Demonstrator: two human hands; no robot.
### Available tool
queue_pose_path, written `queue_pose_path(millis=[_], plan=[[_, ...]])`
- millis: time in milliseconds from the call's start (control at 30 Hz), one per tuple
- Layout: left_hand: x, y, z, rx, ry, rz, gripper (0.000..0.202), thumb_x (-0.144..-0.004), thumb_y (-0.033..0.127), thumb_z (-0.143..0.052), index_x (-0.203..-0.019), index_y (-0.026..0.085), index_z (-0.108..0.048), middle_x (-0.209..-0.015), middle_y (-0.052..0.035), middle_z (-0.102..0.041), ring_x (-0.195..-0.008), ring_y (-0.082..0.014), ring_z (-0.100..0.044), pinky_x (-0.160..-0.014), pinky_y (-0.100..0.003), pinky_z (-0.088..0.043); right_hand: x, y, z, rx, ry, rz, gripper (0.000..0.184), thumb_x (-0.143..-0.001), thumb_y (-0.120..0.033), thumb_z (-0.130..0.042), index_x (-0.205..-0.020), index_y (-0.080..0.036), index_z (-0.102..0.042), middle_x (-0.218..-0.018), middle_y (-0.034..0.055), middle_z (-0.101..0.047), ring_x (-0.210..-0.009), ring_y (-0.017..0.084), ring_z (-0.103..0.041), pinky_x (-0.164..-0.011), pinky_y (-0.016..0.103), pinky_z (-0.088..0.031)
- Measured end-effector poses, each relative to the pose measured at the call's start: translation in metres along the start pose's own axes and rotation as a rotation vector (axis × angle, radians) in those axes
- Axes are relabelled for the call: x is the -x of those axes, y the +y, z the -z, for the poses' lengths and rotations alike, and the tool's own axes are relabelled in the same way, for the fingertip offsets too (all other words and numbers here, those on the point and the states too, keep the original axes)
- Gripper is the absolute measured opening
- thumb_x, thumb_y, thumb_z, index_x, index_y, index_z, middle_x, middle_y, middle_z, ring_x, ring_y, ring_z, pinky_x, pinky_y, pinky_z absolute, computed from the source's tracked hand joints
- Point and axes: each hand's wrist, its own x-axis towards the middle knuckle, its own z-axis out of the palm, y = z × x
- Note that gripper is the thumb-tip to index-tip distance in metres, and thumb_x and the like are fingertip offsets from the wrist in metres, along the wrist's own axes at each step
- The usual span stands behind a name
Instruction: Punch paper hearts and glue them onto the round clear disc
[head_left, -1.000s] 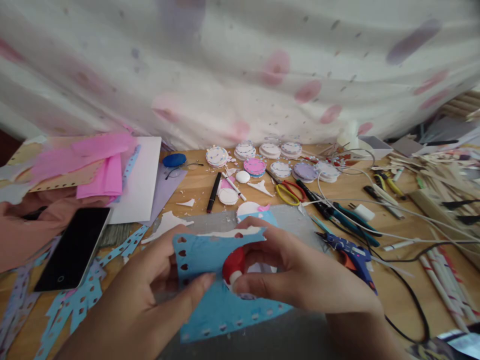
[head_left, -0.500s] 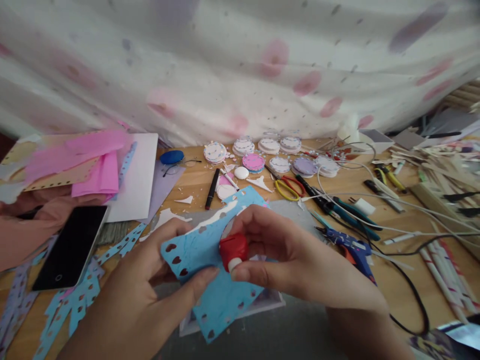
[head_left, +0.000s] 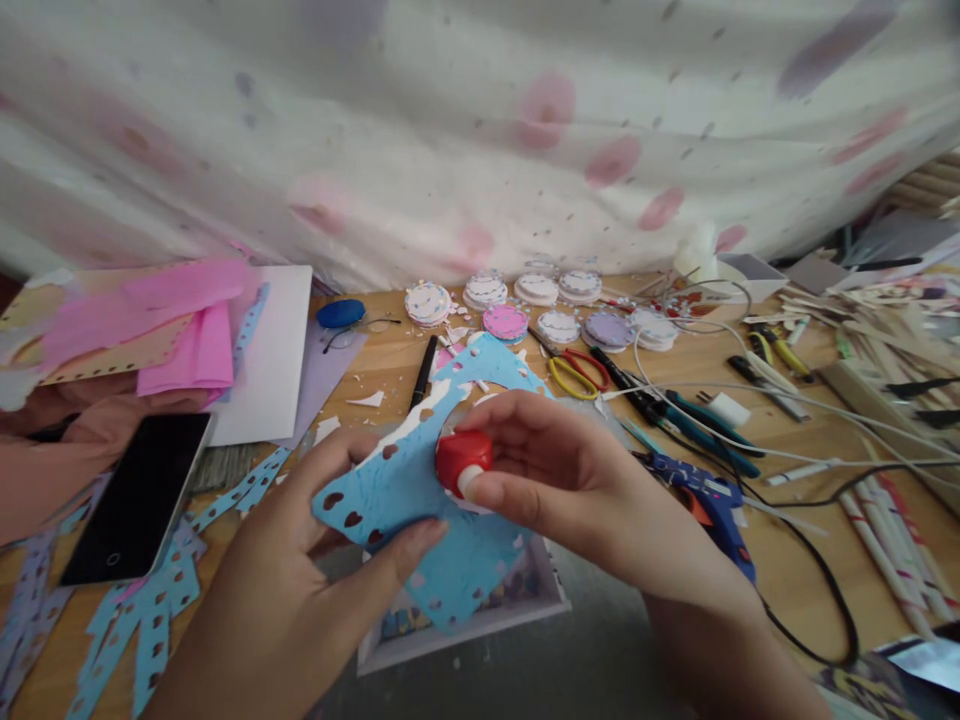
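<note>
My left hand (head_left: 300, 590) pinches the lower left part of a blue paper sheet (head_left: 420, 490) with heart-shaped holes along its edges, thumb on top. My right hand (head_left: 570, 480) grips a small red and white punch (head_left: 463, 462) pressed against the sheet near its middle. The sheet is lifted and tilted above a white-framed tray (head_left: 480, 615) on the table.
A black phone (head_left: 135, 495) lies at the left beside punched blue strips (head_left: 150, 610) and pink paper (head_left: 172, 330). Behind are round paper discs (head_left: 506, 320), a black marker (head_left: 422, 372), scissors (head_left: 574, 375), pliers, a blue glue gun (head_left: 705, 500) and cables. A spotted cloth hangs at the back.
The blue sheet has been turned anticlockwise and lifted, uncovering the white-framed tray beneath. The punch has moved slightly up with my right hand.
</note>
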Motion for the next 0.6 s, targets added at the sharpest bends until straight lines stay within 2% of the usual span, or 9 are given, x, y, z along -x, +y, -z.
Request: queue_pose_path(millis=[100,200,333,433,500,600], plan=[[0.001,-0.004,-0.001,0.027,-0.005,-0.003,0.051,-0.058,0.054,-0.081,-0.098,0.029,-0.060,-0.075,0.0025,-0.074,-0.059,-0.0241,-0.073,-0.049,-0.029,-0.061,0.001,-0.002,-0.001,-0.004,0.026,0.025,0.019,-0.084,-0.022,-0.072,-0.101,-0.023,-0.062,-0.096,-0.0006,-0.066,-0.092,0.012,-0.066,-0.083,0.025,-0.055],[0.001,-0.004,-0.003,0.016,-0.009,-0.042,0.048,-0.064,0.052,-0.079,-0.101,0.029,-0.059,-0.085,0.0027,-0.073,-0.067,-0.0215,-0.073,-0.056,-0.026,-0.061,0.002,-0.003,-0.003,-0.028,-0.007,0.020,0.019,-0.085,-0.020,-0.072,-0.101,-0.022,-0.061,-0.094,-0.0003,-0.066,-0.089,0.011,-0.065,-0.081,0.023,-0.055],[0.002,0.006,-0.004,0.023,-0.051,0.035,0.046,-0.070,0.045,-0.078,-0.107,0.029,-0.057,-0.094,0.0033,-0.072,-0.073,-0.0178,-0.071,-0.062,-0.023,-0.059,0.005,-0.005,-0.001,-0.059,-0.054,0.008,0.021,-0.084,-0.016,-0.073,-0.099,-0.022,-0.059,-0.092,-0.0007,-0.065,-0.087,0.010,-0.064,-0.078,0.020,-0.055],[0.003,0.009,-0.004,0.064,-0.126,0.046,0.044,-0.072,0.044,-0.077,-0.108,0.030,-0.057,-0.096,0.0033,-0.073,-0.080,-0.0186,-0.073,-0.066,-0.023,-0.059,0.007,-0.006,0.003,-0.025,-0.099,-0.048,0.023,-0.083,-0.016,-0.075,-0.100,-0.022,-0.060,-0.091,-0.0021,-0.064,-0.083,0.009,-0.064,-0.076,0.018,-0.054],[0.004,0.007,-0.004,0.068,-0.180,0.036,0.044,-0.072,0.043,-0.078,-0.108,0.031,-0.056,-0.094,0.0037,-0.074,-0.081,-0.0195,-0.074,-0.065,-0.022,-0.059,0.009,-0.006,0.005,0.031,-0.125,-0.097,0.021,-0.082,-0.017,-0.075,-0.098,-0.021,-0.062,-0.091,-0.0021,-0.064,-0.082,0.008,-0.064,-0.077,0.018,-0.054],[0.006,0.004,-0.006,0.073,-0.197,0.046,0.046,-0.071,0.042,-0.078,-0.109,0.032,-0.053,-0.086,0.0058,-0.075,-0.071,-0.0192,-0.074,-0.056,-0.020,-0.058,0.009,-0.008,0.007,0.074,-0.133,-0.121,0.016,-0.082,-0.020,-0.075,-0.094,-0.020,-0.064,-0.090,-0.0011,-0.067,-0.084,0.010,-0.065,-0.080,0.020,-0.054]])
